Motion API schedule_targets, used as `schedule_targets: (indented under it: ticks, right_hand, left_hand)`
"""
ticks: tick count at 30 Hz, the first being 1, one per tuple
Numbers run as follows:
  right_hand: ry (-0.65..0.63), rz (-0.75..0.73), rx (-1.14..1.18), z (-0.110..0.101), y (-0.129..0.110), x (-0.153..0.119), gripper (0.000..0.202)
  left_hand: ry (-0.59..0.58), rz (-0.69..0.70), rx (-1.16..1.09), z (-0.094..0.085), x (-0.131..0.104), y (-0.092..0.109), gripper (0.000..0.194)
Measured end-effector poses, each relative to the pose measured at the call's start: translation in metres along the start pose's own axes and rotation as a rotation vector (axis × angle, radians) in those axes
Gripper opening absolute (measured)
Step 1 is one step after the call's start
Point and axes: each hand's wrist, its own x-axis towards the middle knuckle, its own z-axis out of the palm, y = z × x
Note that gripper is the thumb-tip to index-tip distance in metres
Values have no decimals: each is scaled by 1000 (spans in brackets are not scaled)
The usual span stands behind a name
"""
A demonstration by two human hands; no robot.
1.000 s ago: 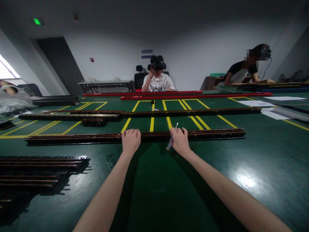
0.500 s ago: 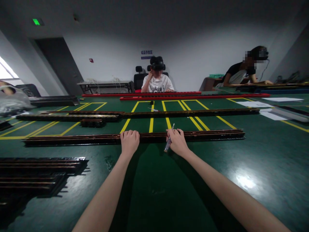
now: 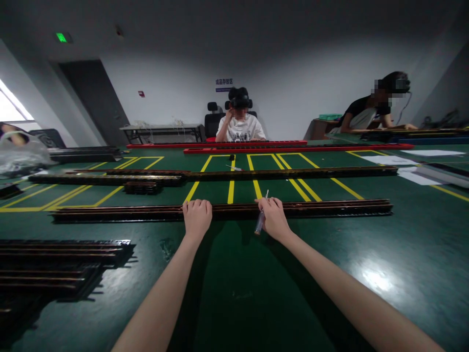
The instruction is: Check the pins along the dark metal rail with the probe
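Note:
A long dark metal rail (image 3: pixel 234 211) with coppery lines along its length lies across the green table in front of me. My left hand (image 3: pixel 197 215) is closed over the rail's near side, its fingers curled across the top. To the right, my right hand (image 3: pixel 273 215) grips a small screwdriver (image 3: pixel 260 224) with a clear handle, the shaft pointing up and away. The fingers of that same hand also rest on the rail. My fingertips on the far side are partly hidden.
Beyond lies another long dark rail (image 3: pixel 293 172) with a short bundle (image 3: pixel 142 187) beside it. A second screwdriver (image 3: pixel 234 168) rests behind that. Stacked dark rails (image 3: pixel 62 252) fill the near left. Red rails (image 3: pixel 293 148) lie at the far edge. Two people (image 3: pixel 240 128) sit across the room.
The near rail has slid to the right across the table. My right hand has shifted slightly right with the screwdriver; my left hand stays nearly in place. The view has tilted a little.

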Motion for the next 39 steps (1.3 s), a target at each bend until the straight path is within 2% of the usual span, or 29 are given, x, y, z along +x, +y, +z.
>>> schedule_targets:
  ticks: [12, 20, 28, 33, 39]
  right_hand:
    - [-57, 22, -18, 1, -1, 2, 11]
    - [-43, -11, -82, 1, -9, 4, 24]
    - [6, 78, -34, 1, 8, 2, 30]
    - [38, 33, 35, 1, 6, 2, 23]
    - [-21, 4, -43, 2, 2, 3, 8]
  left_hand:
    - [-7, 10, -13, 1, 0, -2, 49]
    - [46, -4, -41, 4, 0, -2, 49]
    - [52, -46, -25, 3, 0, -3, 50]
    - [40, -36, -3, 2, 1, -2, 50]
    - [22, -46, -20, 2, 1, -2, 51]
